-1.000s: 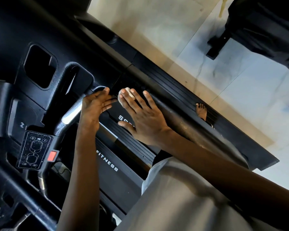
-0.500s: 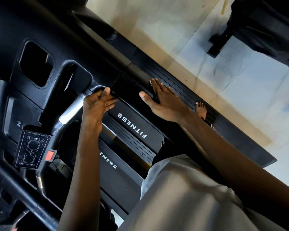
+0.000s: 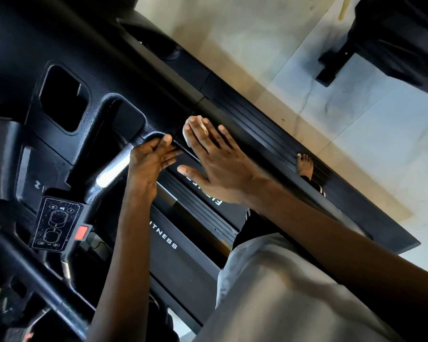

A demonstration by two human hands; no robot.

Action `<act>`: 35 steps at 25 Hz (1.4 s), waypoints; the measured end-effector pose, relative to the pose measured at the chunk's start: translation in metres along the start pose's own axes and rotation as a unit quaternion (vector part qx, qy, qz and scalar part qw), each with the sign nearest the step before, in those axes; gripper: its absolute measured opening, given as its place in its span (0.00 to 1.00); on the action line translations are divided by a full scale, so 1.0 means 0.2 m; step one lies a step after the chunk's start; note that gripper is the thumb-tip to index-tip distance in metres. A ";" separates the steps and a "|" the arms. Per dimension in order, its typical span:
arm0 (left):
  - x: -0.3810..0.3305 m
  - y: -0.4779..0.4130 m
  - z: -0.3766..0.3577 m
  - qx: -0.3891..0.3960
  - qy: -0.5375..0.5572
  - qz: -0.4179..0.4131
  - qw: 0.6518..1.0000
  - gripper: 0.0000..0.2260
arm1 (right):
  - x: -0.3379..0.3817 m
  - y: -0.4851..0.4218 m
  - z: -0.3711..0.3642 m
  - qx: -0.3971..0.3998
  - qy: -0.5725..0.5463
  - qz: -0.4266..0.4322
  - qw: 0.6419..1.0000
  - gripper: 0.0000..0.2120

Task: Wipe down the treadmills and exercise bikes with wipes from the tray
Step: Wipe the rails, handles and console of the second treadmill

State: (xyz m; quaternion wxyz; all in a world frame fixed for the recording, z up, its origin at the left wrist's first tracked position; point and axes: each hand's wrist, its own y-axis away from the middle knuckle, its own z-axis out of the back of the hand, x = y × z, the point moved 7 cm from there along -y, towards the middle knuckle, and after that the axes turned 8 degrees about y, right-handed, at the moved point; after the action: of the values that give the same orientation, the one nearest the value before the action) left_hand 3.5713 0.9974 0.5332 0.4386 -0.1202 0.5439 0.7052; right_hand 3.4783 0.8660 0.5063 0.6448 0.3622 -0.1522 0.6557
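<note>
My right hand [image 3: 215,164], fingers flat, presses the wipe [image 3: 187,134] on the treadmill [image 3: 257,134]; at nine o'clock, my left hand [image 3: 148,161] rests loose-fingered on the handle [image 3: 114,169].

Two hands [image 3: 151,166] [image 3: 223,164], one wipe [image 3: 187,137], one treadmill [image 3: 257,134], one foot [image 3: 305,165], perhaps another machine [image 3: 393,45]

A pale marbled tile floor [image 3: 356,124] spreads at right, with 1 bare foot [image 3: 305,165] and a grey shirt [image 3: 282,292] nearer.

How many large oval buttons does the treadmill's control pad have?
2: upper oval button and lower oval button, stacked on the control pad; none seems hidden.
</note>
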 end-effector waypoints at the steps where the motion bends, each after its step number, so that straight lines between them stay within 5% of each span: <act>1: 0.00 0.00 0.00 0.002 -0.002 -0.002 1.000 0.08 | -0.02 -0.01 0.00 -0.001 0.000 -0.004 1.000 0.38; 7: -0.02 0.00 -0.01 0.010 -0.030 -0.022 0.999 0.09 | -0.22 -0.05 0.03 0.047 -0.152 -0.089 0.983 0.39; 12: -0.01 -0.01 -0.01 -0.002 -0.011 -0.012 1.000 0.07 | 0.00 0.02 0.00 0.000 -0.002 -0.023 1.000 0.40; 18: 0.01 -0.03 0.01 0.021 0.044 0.027 0.998 0.05 | 0.00 -0.03 -0.01 -0.013 0.052 -0.008 0.999 0.37; 24: 0.00 0.00 -0.03 -0.011 0.008 0.005 1.000 0.07 | -0.30 -0.20 0.00 0.085 -0.197 -0.113 0.970 0.37; 27: -0.02 0.03 -0.01 -0.080 -0.109 -0.083 0.987 0.13 | -0.42 -0.26 -0.05 0.152 -0.252 -0.118 0.948 0.38; 30: -0.10 0.11 -0.01 -0.175 -0.205 -0.254 0.929 0.20 | -0.47 -0.20 -0.09 0.181 -0.278 -0.140 0.933 0.41; 33: -0.08 0.14 -0.09 -0.130 -0.290 -0.348 0.882 0.18 | -0.47 -0.10 -0.09 0.179 -0.260 -0.158 0.936 0.47; 35: -0.04 0.10 -0.09 -0.095 -0.341 -0.350 0.868 0.18 | -0.43 -0.05 -0.07 0.156 -0.273 -0.140 0.939 0.43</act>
State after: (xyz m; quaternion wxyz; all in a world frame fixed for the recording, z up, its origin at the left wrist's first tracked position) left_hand 3.5557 0.9773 0.5450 0.8009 -0.0958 0.2135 0.5511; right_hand 3.4765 0.8132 0.4363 0.5993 0.6406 -0.1659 0.4505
